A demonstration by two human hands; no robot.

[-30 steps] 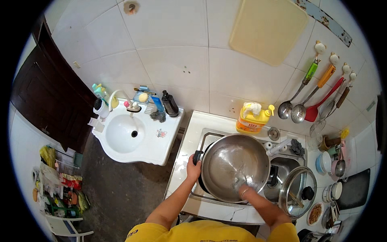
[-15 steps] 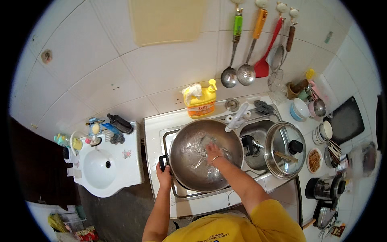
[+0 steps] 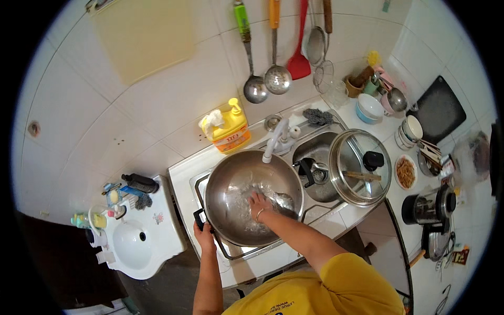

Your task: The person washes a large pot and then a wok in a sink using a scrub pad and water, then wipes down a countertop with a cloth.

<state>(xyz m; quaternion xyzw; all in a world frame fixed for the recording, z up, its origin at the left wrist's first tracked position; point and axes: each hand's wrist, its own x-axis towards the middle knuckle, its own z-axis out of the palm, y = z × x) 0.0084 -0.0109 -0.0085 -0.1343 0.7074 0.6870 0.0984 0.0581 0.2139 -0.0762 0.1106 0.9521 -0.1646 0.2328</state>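
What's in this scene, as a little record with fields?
Left hand: gripping the pan's black handle
Right hand: inside the pan; whether it holds anything is unclear
Pan: metal, wet inside
Tap: spout over the pan's far rim
Lid: glass, overlapping the sink, right of the pan
Bottle: yellow, behind the pan
Wall: ladle, red spatula

Silver-grey pan (image 3: 226, 176) w/ blk handle (image 3: 199, 217), yel bottle (image 3: 229, 129) (orange label (image 3: 232, 142)), red spatula (image 3: 298, 66)

Soft, fairly even light in here. Bright glints on the wet pan (image 3: 231, 181), paler sheen on the lid (image 3: 357, 156). Door (image 3: 58, 257) sinks near-black. Fisheye bows the wall (image 3: 152, 105); black rim, bluish fringe, detail softening outward.
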